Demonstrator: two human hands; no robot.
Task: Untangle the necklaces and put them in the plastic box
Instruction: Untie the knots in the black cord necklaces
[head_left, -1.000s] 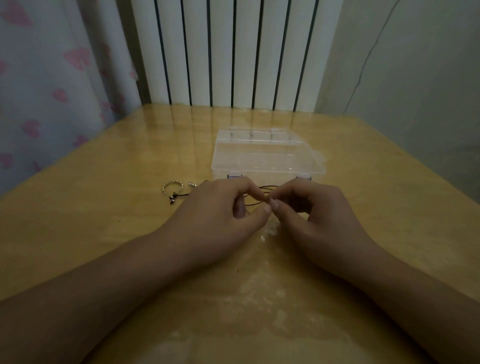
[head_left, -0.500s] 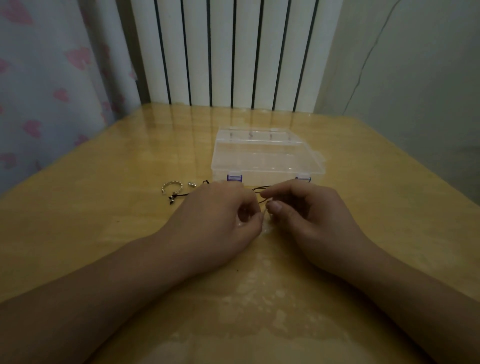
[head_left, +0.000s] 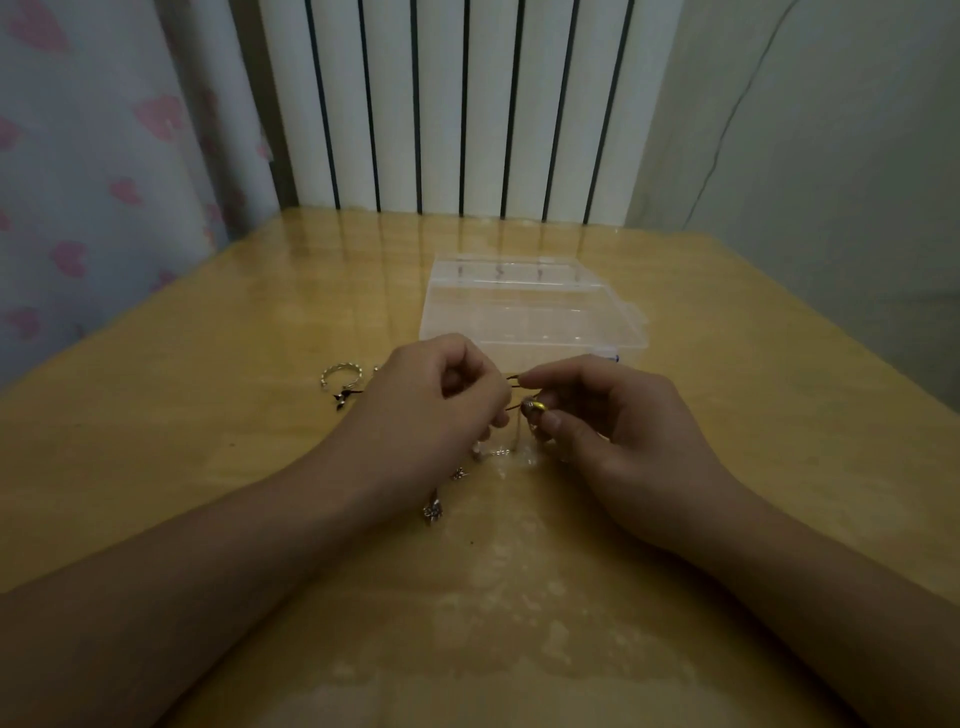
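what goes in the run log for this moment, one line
step: untangling | left hand: pinches cord | right hand: pinches cord, gold bead | plastic box: closed

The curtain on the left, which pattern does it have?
Pink hearts on pale fabric, seen in the head view on the curtain.

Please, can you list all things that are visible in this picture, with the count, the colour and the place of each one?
plastic box: one, clear, lid closed, table centre beyond the hands.
dark cord: one, black, stretched between both hands.
gold bead: one, gold, at the right fingertips.
silver ring-shaped piece: one, silver, on the table to the left.
small charms: at least two, silver, below the left hand.
table: one, yellow wood.
radiator: one, white, behind the table.
curtain: one, pale with pink hearts, at left.
left hand: pinches the cord.
right hand: pinches the cord and bead.
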